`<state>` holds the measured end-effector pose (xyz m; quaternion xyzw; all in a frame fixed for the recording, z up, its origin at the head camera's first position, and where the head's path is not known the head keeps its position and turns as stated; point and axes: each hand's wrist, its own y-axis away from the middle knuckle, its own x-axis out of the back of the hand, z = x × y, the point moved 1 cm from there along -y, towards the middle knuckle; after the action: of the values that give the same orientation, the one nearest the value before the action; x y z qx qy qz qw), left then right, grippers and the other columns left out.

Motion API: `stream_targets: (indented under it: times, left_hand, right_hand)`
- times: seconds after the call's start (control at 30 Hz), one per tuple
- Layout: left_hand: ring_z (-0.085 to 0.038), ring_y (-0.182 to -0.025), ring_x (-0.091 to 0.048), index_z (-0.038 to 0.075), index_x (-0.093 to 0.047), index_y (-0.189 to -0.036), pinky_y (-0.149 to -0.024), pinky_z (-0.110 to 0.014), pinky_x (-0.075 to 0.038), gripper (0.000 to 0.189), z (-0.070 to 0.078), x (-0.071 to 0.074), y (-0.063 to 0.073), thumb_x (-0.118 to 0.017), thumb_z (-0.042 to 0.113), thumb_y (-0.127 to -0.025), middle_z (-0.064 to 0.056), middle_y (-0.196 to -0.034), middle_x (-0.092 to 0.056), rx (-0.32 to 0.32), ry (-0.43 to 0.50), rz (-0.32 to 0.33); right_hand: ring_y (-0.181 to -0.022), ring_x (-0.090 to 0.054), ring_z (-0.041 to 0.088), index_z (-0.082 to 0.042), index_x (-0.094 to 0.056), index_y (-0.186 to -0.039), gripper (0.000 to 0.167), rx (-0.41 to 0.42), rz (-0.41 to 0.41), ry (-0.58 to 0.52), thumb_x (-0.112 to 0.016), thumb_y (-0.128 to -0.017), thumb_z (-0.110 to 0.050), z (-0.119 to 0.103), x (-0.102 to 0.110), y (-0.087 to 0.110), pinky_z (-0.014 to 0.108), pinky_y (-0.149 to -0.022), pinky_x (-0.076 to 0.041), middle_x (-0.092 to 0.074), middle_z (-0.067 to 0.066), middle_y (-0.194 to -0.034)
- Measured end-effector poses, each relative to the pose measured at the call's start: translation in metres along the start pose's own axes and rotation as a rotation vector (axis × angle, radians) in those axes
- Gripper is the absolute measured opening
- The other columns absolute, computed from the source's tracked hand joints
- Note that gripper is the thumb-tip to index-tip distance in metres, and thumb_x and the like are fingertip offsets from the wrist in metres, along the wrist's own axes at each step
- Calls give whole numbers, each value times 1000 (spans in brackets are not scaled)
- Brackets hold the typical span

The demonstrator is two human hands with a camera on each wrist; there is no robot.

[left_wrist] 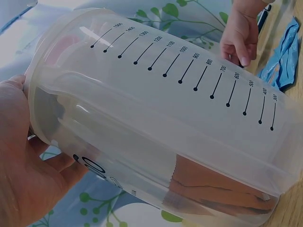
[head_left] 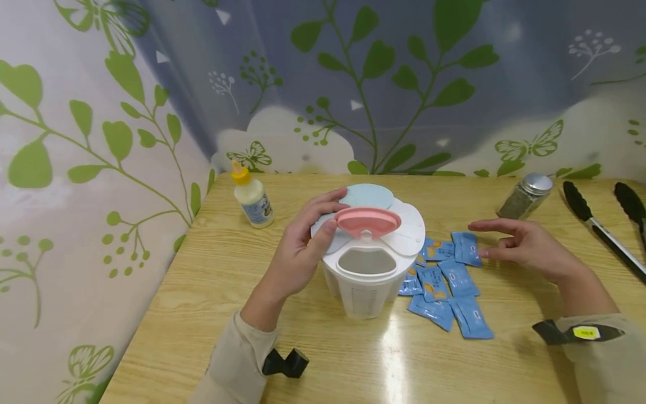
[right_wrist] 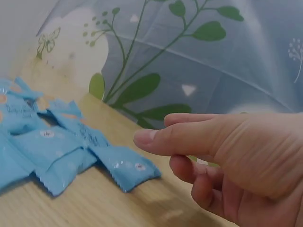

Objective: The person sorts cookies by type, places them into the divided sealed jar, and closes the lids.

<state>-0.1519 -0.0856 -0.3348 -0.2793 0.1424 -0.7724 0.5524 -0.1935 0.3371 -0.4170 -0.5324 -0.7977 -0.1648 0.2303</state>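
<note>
A clear plastic storage canister point(head_left: 365, 297) with a white divided lid stands on the table. Its pink flap point(head_left: 368, 217) is raised above an opening, and a pale blue flap point(head_left: 367, 196) sits behind. My left hand point(head_left: 308, 241) grips the lid's left side, thumb on top. Through the canister's marked wall point(left_wrist: 156, 104), brownish-orange packets point(left_wrist: 213, 189) show at the bottom. Several blue snack packets point(head_left: 433, 283) lie to its right. Beside the rightmost upper packet point(right_wrist: 128, 165), my right hand point(head_left: 530, 247) hovers with index finger and thumb extended, holding nothing; its other fingers bend loosely.
A small bottle with a yellow cap point(head_left: 254, 202) stands at the back left. At the back right is a glass spice jar point(head_left: 526, 196) with a metal lid, and black-tipped tongs point(head_left: 613, 241) lie beyond it. Patterned cloth point(head_left: 282, 73) borders the table's back and left.
</note>
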Motion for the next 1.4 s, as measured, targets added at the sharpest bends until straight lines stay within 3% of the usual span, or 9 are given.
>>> stream_targets:
  times: [0.17,0.33,0.43,0.57,0.63,0.77,0.87,1.17,1.4]
  left_hand:
    - [-20,-145,-40,0,-60,-125,-122,-43,-29,54,0,0,-1,-44,47,-105,-11,-150,-49,0,3,1]
    - [-19,-145,-40,0,-60,-125,-123,-43,-29,54,0,0,0,-44,47,-105,-10,-150,-49,10,1,2]
    - [-19,-145,-40,0,-60,-125,-122,-43,-29,53,0,0,0,-44,47,-105,-10,-150,-49,11,-1,1]
    - [-19,-145,-40,0,-60,-124,-122,-43,-30,55,1,0,0,-44,48,-105,-11,-150,-49,4,-5,0]
    - [-20,-145,-40,-1,-60,-124,-122,-43,-30,55,1,0,-1,-44,48,-105,-12,-150,-49,1,-4,-1]
    - [-19,-146,-39,-1,-60,-124,-122,-43,-29,56,0,0,-1,-43,49,-105,-12,-150,-48,1,-1,-2]
    - [-19,-146,-39,-1,-60,-124,-122,-44,-29,56,-1,0,-1,-43,49,-105,-11,-150,-49,4,-3,0]
    - [-19,-146,-39,0,-60,-124,-122,-43,-29,54,-1,0,0,-43,47,-105,-10,-151,-48,3,-12,-2]
    - [-20,-145,-40,0,-60,-124,-122,-44,-30,53,-1,0,0,-43,47,-105,-10,-151,-49,-3,-15,0]
  right_hand:
    - [-46,-36,12,-8,-54,-139,56,-22,21,61,-76,-88,-15,8,-2,-2,33,-45,-35,-63,-12,-93]
    - [-46,-34,8,-10,-55,-139,59,-61,26,157,-79,-86,-20,10,-6,-4,30,-43,-32,-44,-6,-57]
    - [-47,-37,8,-11,-56,-138,60,-39,26,178,-80,-85,-21,8,-9,-5,30,-44,-32,-49,-10,-63]
    - [-47,-38,8,-10,-58,-136,58,-20,29,192,-81,-84,-22,6,-13,-6,29,-46,-35,-62,-16,-97]
    - [-48,-39,7,-9,-59,-135,55,-30,28,200,-80,-86,-23,5,-14,-6,29,-47,-37,-62,-9,-117]
    - [-60,-54,6,-6,-58,-135,50,-63,15,191,-74,-91,-24,3,-13,-6,26,-54,-46,-60,18,-121]
    - [-71,-63,8,-5,-59,-134,46,-63,28,184,-71,-94,-23,2,-12,-7,26,-58,-52,-60,19,-118]
    - [-61,-59,19,-8,-60,-132,39,-97,67,109,-64,-98,-27,-8,-7,-5,31,-53,-48,-58,4,-104]
    - [-54,-45,24,-5,-59,-131,35,-57,51,31,-60,-101,-22,-24,-5,-4,36,-50,-39,-45,-1,-64]
